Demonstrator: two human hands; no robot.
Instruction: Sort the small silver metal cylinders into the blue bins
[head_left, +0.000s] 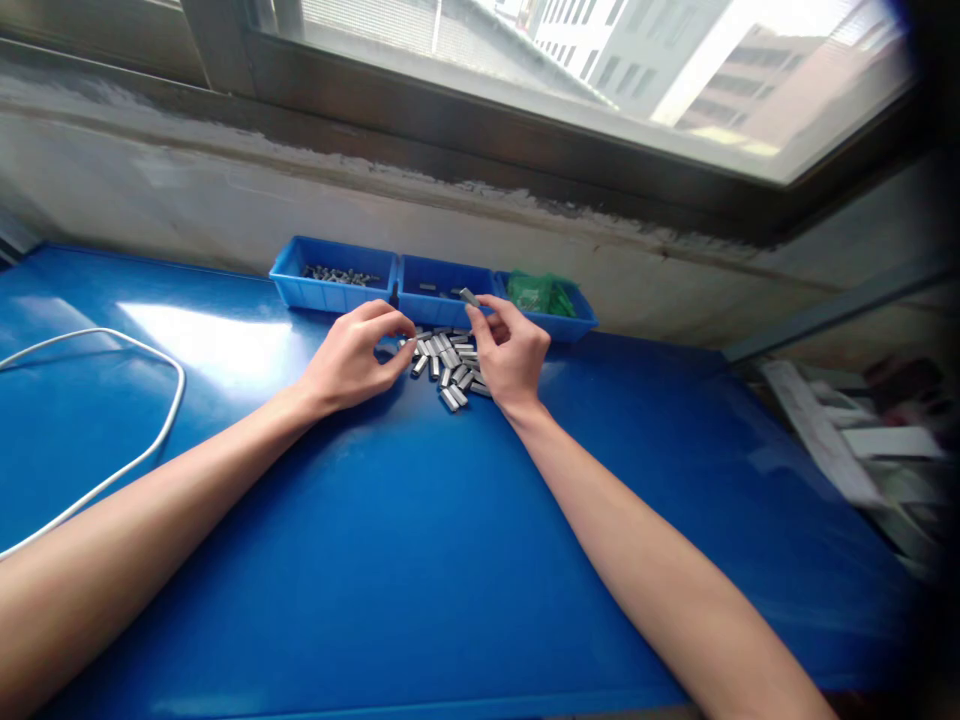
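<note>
My right hand (511, 348) is closed, pinching a short grey metal block (469, 297) between thumb and fingertips. It holds the block up near the front rim of the middle blue bin (446, 306). Below and between my hands lies a loose pile of similar grey metal blocks (450, 362) on the blue table. At the pile's left edge is my left hand (358, 355), with thumb and index finger curved towards each other and a small gap between the tips. I see nothing held in it. A few blocks lie inside the middle bin.
The left blue bin (330, 293) holds many small metal parts (341, 275). In the right blue bin (566, 327) is a green plastic bag (534, 292). A white cable (176, 385) curves across the blue table (420, 560) at left. Behind the bins stand a wall and window.
</note>
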